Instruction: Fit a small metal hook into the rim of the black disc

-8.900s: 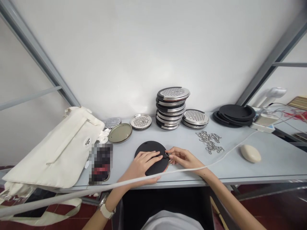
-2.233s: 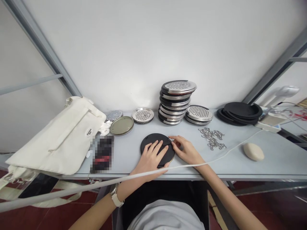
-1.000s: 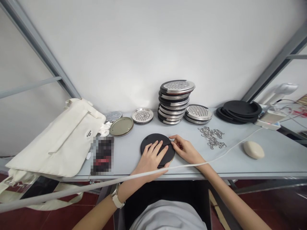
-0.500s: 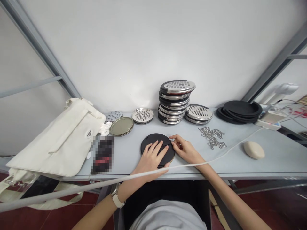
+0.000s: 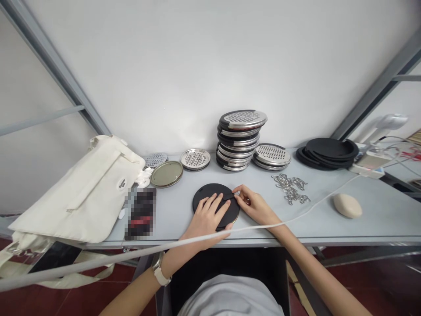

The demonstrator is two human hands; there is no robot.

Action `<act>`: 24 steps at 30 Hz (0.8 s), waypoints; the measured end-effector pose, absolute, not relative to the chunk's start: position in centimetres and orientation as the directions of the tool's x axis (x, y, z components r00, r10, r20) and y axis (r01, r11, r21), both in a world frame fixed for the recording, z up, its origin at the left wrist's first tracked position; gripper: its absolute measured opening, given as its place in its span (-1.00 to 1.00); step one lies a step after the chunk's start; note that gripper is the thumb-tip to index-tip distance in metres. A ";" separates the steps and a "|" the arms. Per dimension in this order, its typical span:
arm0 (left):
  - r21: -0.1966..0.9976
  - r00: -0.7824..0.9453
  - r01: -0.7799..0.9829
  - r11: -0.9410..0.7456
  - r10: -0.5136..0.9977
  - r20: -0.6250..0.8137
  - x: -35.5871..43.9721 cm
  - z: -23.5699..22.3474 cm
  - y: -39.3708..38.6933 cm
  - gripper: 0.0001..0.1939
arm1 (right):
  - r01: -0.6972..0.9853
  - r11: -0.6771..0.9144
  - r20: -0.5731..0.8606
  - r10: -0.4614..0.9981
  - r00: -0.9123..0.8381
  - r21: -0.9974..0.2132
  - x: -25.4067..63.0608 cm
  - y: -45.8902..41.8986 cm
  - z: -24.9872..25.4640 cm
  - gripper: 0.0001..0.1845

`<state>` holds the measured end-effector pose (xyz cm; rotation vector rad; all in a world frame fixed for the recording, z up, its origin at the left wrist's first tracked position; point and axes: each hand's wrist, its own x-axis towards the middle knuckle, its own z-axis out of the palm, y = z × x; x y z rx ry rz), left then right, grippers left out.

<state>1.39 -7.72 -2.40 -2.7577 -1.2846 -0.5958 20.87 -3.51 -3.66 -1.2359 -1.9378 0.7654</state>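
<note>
A round black disc point(image 5: 205, 193) with a small slot and a thin gold-coloured edge lies on the grey table in front of me. My left hand point(image 5: 208, 215) rests on top of it, fingers spread and stretched out, thumb by the near edge. At the disc's right rim, beside a dark strip point(image 5: 228, 197), my right hand point(image 5: 251, 204) pinches with thumb and forefinger. Whatever is between those fingertips is too small and covered to make out. To the right is a loose pile of small metal clips point(image 5: 291, 188).
Behind the disc rise a tall stack of round graters point(image 5: 241, 140) and a lower stack point(image 5: 272, 156). Black round shells point(image 5: 329, 151) sit far right, near a beige rounded object point(image 5: 347, 206). A white cable point(image 5: 259, 227) crosses over my forearms. A cream bag point(image 5: 82, 188) lies left.
Both hands stay nearly in place on the disc. A small shiny bit at my right fingertips showed earlier and is now hardly visible.
</note>
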 end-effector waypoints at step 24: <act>0.130 0.585 0.742 -0.657 0.730 0.354 1.4 -2.4 -7.7 -0.45 | 0.548 0.460 0.382 0.887 -0.258 -0.699 21.0 -3.5 -3.1 -0.71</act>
